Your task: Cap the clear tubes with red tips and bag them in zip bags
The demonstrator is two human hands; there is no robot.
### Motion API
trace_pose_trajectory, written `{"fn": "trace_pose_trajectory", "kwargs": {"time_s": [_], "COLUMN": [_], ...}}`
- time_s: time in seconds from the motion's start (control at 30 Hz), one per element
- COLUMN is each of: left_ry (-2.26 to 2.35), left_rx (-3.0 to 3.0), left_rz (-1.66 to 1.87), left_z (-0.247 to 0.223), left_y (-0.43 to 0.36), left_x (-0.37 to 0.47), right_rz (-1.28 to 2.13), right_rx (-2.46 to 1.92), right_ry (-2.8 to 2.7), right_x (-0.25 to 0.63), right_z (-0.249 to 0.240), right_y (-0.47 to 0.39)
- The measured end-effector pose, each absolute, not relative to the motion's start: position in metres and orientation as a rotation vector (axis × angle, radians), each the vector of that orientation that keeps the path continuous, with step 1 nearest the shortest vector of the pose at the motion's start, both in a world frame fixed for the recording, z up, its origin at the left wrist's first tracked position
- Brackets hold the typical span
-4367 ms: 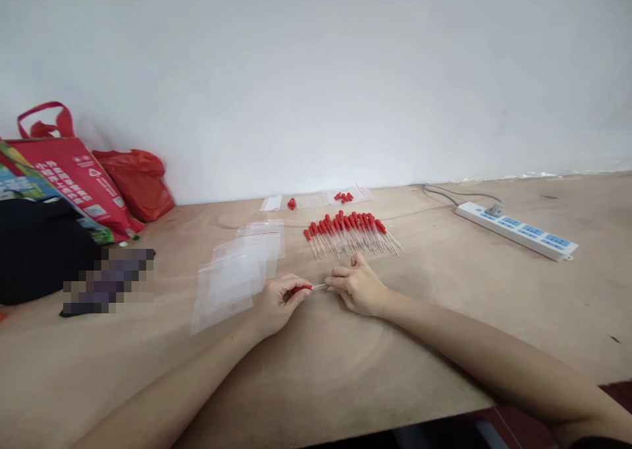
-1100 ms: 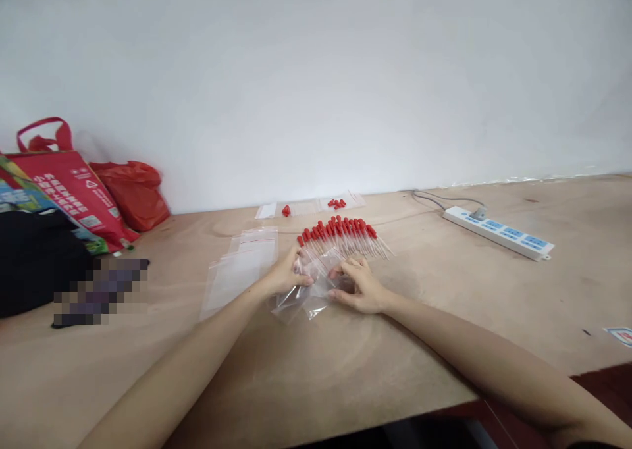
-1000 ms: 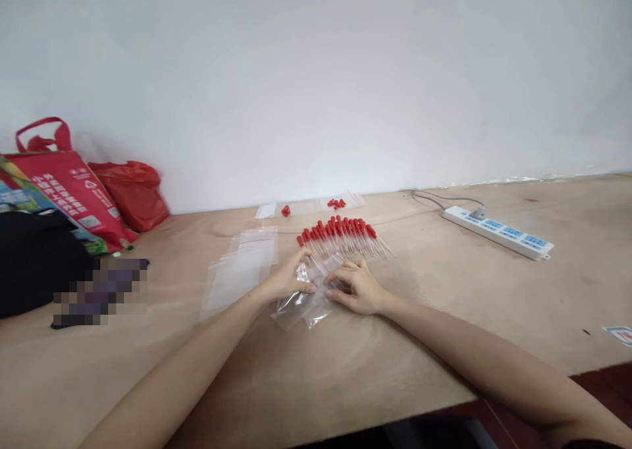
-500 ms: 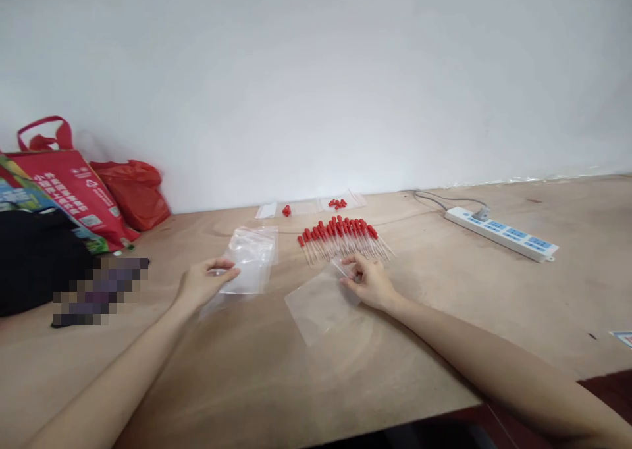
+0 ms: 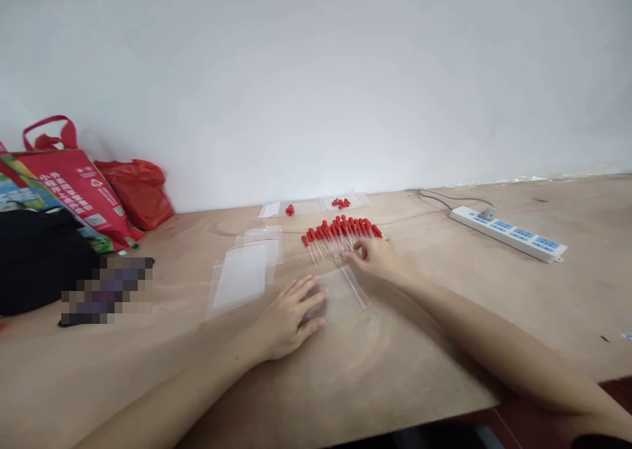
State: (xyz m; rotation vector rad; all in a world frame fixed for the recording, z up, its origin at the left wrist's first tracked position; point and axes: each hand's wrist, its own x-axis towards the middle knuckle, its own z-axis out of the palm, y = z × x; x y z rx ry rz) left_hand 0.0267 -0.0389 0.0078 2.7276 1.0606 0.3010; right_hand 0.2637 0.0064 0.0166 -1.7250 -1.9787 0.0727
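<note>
My left hand (image 5: 291, 317) lies with spread fingers over the left part of a clear zip bag (image 5: 338, 290) on the table. Just right of the bag's strip, my right hand (image 5: 372, 258) bends over the lower ends of a fanned row of red-topped droppers (image 5: 340, 235). Its thumb and index finger curve toward each other; whether anything thin is between them cannot be made out. Left of my left hand lies an overlapping stack of clear bags (image 5: 241, 274).
Red bulbs (image 5: 340, 203) and clear bags lie by the wall. A white power strip (image 5: 508, 233) sits at the right. At the left stand a red-pink bag (image 5: 81, 192), a red plastic bag (image 5: 141, 192) and a black item (image 5: 39, 261).
My left hand has moved right from the bag stack onto the single bag. My right hand has let go of that bag and moved slightly up and right to the droppers.
</note>
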Motion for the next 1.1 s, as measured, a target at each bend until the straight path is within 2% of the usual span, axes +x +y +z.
{"fn": "trace_pose_trajectory", "kwargs": {"time_s": [0.27, 0.43, 0.57, 0.77, 0.9, 1.1], "left_ry": [1.022, 1.053, 1.018, 1.044, 1.045, 1.066], "left_rx": [2.661, 2.619, 2.605, 2.545, 2.526, 2.509], "left_rz": [0.291, 0.485, 0.497, 0.448, 0.437, 0.414], "left_z": [-0.002, -0.006, -0.005, 0.002, 0.002, 0.002], "left_y": [-0.039, -0.040, -0.039, -0.039, -0.038, -0.036], "left_x": [0.028, 0.026, 0.024, 0.024, 0.024, 0.025], "right_rz": [0.243, 0.326, 0.391, 0.518, 0.710, 0.785], "right_rx": [-1.813, -1.837, -1.772, -1.559, -1.252, -1.201], "right_ry": [-1.579, -1.437, -1.366, -1.214, -1.054, -0.995], "right_x": [0.264, 0.252, 0.255, 0.286, 0.305, 0.298], "right_z": [0.017, 0.009, 0.011, 0.016, -0.004, -0.028], "right_y": [0.107, 0.124, 0.128, 0.101, 0.053, 0.013]}}
